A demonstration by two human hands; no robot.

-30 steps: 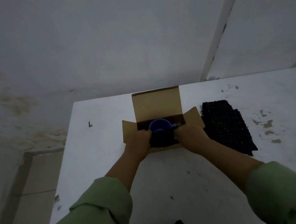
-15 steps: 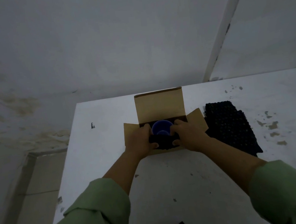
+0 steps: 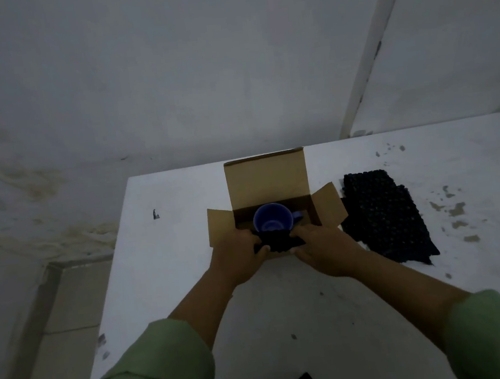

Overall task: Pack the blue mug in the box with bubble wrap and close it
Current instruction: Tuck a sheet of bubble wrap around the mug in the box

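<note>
Head cam: our left hand (image 3: 239,256) and right hand (image 3: 326,247) pinch a dark bubble-wrap piece (image 3: 277,241) just before the round blue ceramic mug (image 3: 272,218) in the open brown cardboard box (image 3: 266,181).

White table (image 3: 169,259), stained and speckled at right; grey wall (image 3: 168,74) behind; tiled floor (image 3: 58,348) at left.

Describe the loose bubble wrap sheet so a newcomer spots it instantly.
Start at the white table and find the open box holding the blue mug. The sheet lies flat on the table just right of the box, by its right flap. It is black and bumpy, and unlike the wad the hands grip, nothing touches it.
</note>
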